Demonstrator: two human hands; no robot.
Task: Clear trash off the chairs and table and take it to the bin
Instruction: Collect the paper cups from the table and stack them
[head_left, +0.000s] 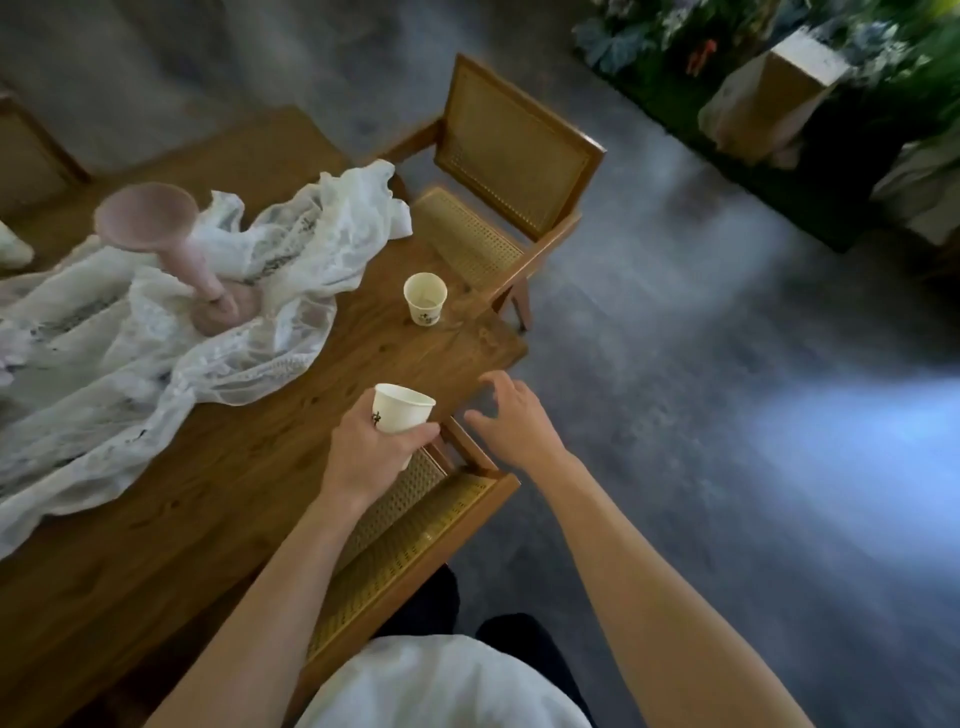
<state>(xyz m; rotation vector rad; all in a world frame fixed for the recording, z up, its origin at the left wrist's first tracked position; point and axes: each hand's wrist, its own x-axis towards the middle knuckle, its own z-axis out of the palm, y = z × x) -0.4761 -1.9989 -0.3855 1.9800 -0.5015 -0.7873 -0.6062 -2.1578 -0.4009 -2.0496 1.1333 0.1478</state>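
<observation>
Left grip (363, 448) around paper cup (404, 411); right grip (511, 415) loosely open

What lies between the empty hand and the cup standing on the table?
Nothing but bare wooden table near its corner, between right hand and standing cup, in the head view.

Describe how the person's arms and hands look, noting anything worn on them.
Both forearms are bare, with no sleeves in view. The left hand and right hand wear no gloves, and no watch, ring or bracelet shows. A white top covers the torso.
</observation>
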